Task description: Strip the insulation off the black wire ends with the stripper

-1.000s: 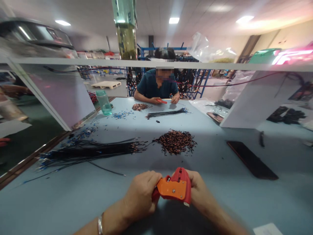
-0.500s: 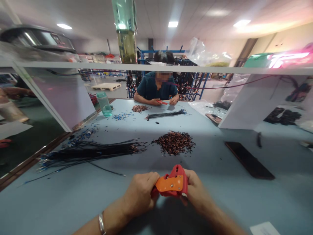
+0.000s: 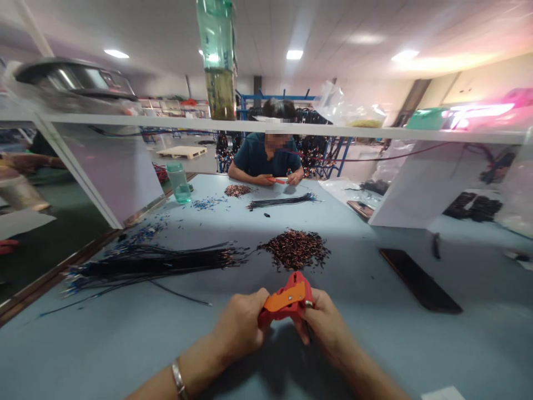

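My left hand (image 3: 244, 322), with a silver bracelet at the wrist, is wrapped round the handles of a red wire stripper (image 3: 290, 298) with an orange side plate. My right hand (image 3: 327, 322) is closed at the tool's right side, touching its head. Whatever its fingers pinch is hidden behind them. Just beyond the tool lies a heap of short dark and copper-coloured offcuts (image 3: 296, 249). Left of the heap rests a bundle of thin black wires (image 3: 166, 261), with blue and metal ends at its left.
A dark phone (image 3: 418, 280) lies to the right. Across the table a co-worker (image 3: 266, 158) holds a red tool by another wire bundle (image 3: 281, 201). A green bottle (image 3: 179, 183) stands at the far left. A white shelf (image 3: 166, 122) spans the table above, with side panels.
The wire stripper has tilted in my hands and its head has turned. My right hand's fingers have shifted along the tool's right side. The whole view has moved slightly upward.
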`<state>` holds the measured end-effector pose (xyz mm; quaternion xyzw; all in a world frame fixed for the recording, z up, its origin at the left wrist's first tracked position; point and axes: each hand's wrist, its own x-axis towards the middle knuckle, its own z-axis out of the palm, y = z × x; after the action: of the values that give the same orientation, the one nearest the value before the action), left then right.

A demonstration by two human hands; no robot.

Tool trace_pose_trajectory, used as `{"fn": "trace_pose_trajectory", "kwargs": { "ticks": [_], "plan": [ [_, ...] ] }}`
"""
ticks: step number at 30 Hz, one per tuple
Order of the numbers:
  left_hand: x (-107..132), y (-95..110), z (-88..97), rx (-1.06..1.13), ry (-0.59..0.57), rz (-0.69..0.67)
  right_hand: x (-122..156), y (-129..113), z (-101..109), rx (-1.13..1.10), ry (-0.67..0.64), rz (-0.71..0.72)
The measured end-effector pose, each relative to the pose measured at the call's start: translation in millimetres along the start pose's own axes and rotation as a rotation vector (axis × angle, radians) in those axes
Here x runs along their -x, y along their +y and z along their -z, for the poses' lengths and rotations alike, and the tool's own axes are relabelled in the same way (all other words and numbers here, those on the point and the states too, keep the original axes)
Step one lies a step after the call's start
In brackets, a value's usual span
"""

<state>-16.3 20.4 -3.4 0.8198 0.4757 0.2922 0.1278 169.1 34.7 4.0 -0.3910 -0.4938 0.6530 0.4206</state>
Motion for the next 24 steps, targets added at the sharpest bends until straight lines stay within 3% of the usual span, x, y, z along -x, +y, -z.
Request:
{"fn": "trace_pose_trajectory", "kwargs": {
  "ticks": [4,7,10,13,19,21,24],
  "plan": [
    [-10,0,13.8,0.260,0.050,0.222,-4,-6,11,0.074,0.089,0.000],
    [-13,-5,26.4,0.745,0.043,0.403,-5,-9,20,0.146,0.119,0.002],
    [-13,-13,35.7,1.307,0.073,0.573,-5,-6,26,0.303,0.037,0.014],
    [-14,-21,39.9,1.627,0.170,0.654,-3,1,27,0.600,-0.063,0.144],
    [-14,-25,34.6,1.864,0.209,0.708,-5,24,0,1.242,-0.104,0.759],
    [-13,-25,31.7,1.867,0.192,0.708,-13,28,-3,1.410,-0.015,0.808],
    [-10,-23,28.5,1.875,0.178,0.708,-22,27,13,1.494,0.287,0.724]
  ]
}}
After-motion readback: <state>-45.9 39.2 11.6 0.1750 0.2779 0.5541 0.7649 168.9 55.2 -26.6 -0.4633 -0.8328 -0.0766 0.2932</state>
